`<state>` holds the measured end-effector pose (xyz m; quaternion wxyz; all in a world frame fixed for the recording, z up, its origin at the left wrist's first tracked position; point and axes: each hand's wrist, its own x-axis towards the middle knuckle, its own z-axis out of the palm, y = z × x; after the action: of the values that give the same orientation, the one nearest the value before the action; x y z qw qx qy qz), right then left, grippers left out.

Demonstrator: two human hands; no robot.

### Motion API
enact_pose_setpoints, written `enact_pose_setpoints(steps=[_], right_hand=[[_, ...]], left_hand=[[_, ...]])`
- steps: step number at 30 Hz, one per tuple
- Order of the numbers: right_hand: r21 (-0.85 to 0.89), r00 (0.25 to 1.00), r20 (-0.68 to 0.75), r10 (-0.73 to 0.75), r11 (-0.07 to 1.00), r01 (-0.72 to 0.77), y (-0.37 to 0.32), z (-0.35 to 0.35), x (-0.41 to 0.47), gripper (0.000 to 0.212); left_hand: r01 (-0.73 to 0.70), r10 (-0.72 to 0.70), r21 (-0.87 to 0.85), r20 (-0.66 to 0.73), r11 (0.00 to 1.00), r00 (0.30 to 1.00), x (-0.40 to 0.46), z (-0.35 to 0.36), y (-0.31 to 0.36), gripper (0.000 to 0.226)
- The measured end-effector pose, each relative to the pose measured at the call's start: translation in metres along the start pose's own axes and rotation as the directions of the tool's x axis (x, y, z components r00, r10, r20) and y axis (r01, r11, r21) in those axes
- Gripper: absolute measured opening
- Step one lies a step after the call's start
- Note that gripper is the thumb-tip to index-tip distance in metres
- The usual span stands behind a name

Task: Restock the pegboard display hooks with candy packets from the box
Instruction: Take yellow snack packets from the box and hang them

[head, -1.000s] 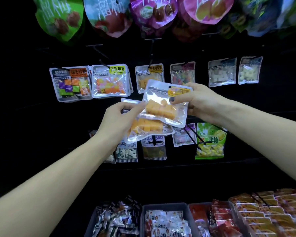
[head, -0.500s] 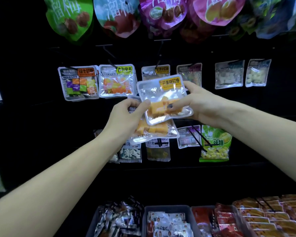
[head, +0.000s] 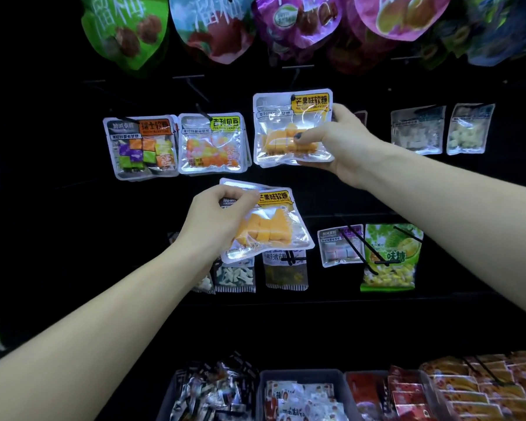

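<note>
so the black pegboard display wall point(head: 286, 323) is getting its middle row filled now: the right hand point(head: 343, 147) is lifting the clear yellow-labelled packet of orange mango candy cubes point(head: 292, 129), which half a second ago was overlapping the other one, up to its black hook point(head: 295, 83), thumb and fingers pinching its right edge. looks like the hang hole is reaching the tip, so this one's nearly hung. the left hand point(head: 219, 220) is gripping the matching spare packet point(head: 268, 226) lower down, waiting its turn

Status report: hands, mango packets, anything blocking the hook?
Right hand holds upper mango packet at hook. Left hand grips second packet. Nothing visibly blocking.
</note>
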<state>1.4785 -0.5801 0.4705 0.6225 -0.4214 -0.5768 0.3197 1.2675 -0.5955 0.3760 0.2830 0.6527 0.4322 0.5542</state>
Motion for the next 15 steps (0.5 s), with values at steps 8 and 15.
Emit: enact_pose_setpoints(steps=[8, 15], right_hand=[[0.024, 0.998, -0.045, 0.051, 0.998, -0.050, 0.018, 0.003, 0.023, 0.054], [0.074, 0.983, -0.125, 0.134, 0.989, -0.125, 0.050, 0.006, 0.072, 0.089]], left_hand=[[0.026, -0.025, -0.046, 0.008, 0.999, 1.000, 0.010, -0.001, -0.014, 0.013], [0.053, -0.050, -0.070, 0.037, 0.996, 0.998, 0.020, 0.004, -0.038, 0.008]])
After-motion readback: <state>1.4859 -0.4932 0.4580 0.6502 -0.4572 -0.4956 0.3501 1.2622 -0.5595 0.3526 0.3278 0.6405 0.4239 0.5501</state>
